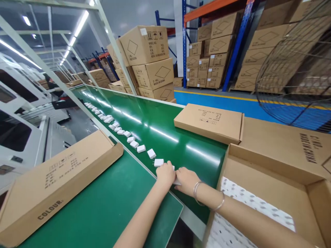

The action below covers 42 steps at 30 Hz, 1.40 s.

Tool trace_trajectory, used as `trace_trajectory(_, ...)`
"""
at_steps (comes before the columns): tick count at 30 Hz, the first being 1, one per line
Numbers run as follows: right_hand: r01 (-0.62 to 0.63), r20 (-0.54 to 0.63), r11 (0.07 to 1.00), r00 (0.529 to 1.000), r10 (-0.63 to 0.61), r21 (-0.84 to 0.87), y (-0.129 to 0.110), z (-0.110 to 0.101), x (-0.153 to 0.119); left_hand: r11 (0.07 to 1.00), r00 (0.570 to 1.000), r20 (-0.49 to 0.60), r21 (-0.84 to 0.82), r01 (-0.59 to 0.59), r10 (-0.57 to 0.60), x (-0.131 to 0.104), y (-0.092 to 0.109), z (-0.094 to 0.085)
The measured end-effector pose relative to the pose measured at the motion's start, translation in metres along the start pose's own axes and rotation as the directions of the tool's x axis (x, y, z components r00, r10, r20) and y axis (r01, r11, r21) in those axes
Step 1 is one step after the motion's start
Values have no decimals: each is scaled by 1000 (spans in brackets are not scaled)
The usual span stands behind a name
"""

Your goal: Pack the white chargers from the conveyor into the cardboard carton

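Observation:
Both my hands are close together over the green conveyor belt [165, 127], near its side rail. My left hand [166, 173] is closed, with a white bit of a power adapter [173, 168] showing at its fingertips. The fingers of my right hand [186, 181] are closed on another white power adapter [177, 182], which is mostly covered. Just beyond my left hand lies a loose white adapter [158, 163] with its metal prongs pointing left. Behind it, several more adapters [141, 148] trail in a line up the belt.
An open cardboard box [269, 162] at right holds a white tray [256, 199] with rows of dark-marked pockets. A closed carton [209, 120] lies across the belt's far side. Another long carton [64, 179] rests on the left green tabletop [103, 206]. A wire fan [292, 79] stands far right.

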State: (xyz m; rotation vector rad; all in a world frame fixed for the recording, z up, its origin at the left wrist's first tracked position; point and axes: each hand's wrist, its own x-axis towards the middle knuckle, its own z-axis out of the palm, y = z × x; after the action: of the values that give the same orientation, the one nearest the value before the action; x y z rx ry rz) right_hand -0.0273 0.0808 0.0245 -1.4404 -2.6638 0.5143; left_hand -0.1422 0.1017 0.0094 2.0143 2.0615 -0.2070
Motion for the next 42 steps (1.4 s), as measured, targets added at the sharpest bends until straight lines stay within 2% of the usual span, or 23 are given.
trace_trajectory(3,-5,55,1000,998,5,-3,4,6,4,999,998,-21,-6,-52,52,5,-12,-7)
trace_trajectory(7,-75,138,993,988,63,86,30,-2,-2,997,992,-90,12,-82,83,11,-47,-25)
trace_trajectory(10,-129,146,975,984,103,180,47,-14,-15,988,990,-137,-147,-44,24,18,-65,-27)
trace_trajectory(11,-135,145,966,984,104,219,50,-19,-21,970,987,-157,-234,-71,35,21,-68,-25)
trace_trajectory(13,-135,152,917,985,83,376,54,-28,-34,882,974,-191,-427,-197,126,28,-71,-17)
trace_trajectory(14,-136,158,861,985,66,490,56,-32,-41,820,962,-196,-507,-265,190,31,-72,-12)
trace_trajectory(16,-151,173,669,984,34,728,59,-38,-57,749,940,-167,-570,-338,298,35,-72,-4)
trace_trajectory(19,-189,200,337,980,5,922,65,-42,-84,837,931,-62,-419,-351,359,38,-73,3)
trace_trajectory(23,-277,281,-51,953,110,960,64,-43,-122,920,934,48,-193,-340,355,40,-66,5)
trace_trajectory(25,-280,323,-236,931,171,931,61,-42,-137,935,938,82,-147,-324,338,40,-57,3)
trace_trajectory(27,-250,327,-377,932,155,892,58,-40,-146,938,939,77,-127,-323,334,34,-43,-3)
trace_trajectory(28,-239,323,-428,936,136,872,57,-39,-148,920,930,50,-172,-351,364,27,-35,-7)
trace_trajectory(29,-235,322,-468,940,114,852,58,-38,-149,877,911,5,-274,-395,412,17,-26,-12)
trace_trajectory(30,-234,321,-500,942,94,834,58,-37,-149,790,882,-55,-422,-446,468,5,-17,-17)
trace_trajectory(32,-234,318,-535,945,71,812,60,-36,-146,451,813,-207,-746,-491,544,-23,1,-26)
trace_trajectory(33,-237,313,-541,948,51,807,61,-35,-145,283,787,-253,-836,-471,562,-38,9,-29)
trace_trajectory(34,-240,305,-543,952,33,805,61,-35,-144,171,766,-290,-872,-459,574,-52,17,-32)
trace_trajectory(35,-242,296,-546,955,11,802,62,-35,-143,102,745,-322,-882,-460,584,-64,23,-33)
trace_trajectory(36,-244,287,-550,958,-10,798,61,-35,-143,62,727,-351,-878,-474,591,-73,28,-33)
trace_trajectory(38,-245,265,-565,963,-49,788,59,-36,-144,38,707,-399,-856,-515,584,-85,35,-31)
trace_trajectory(42,-282,283,-584,955,-93,761,53,-42,-148,60,732,-428,-842,-536,530,-88,39,-25)
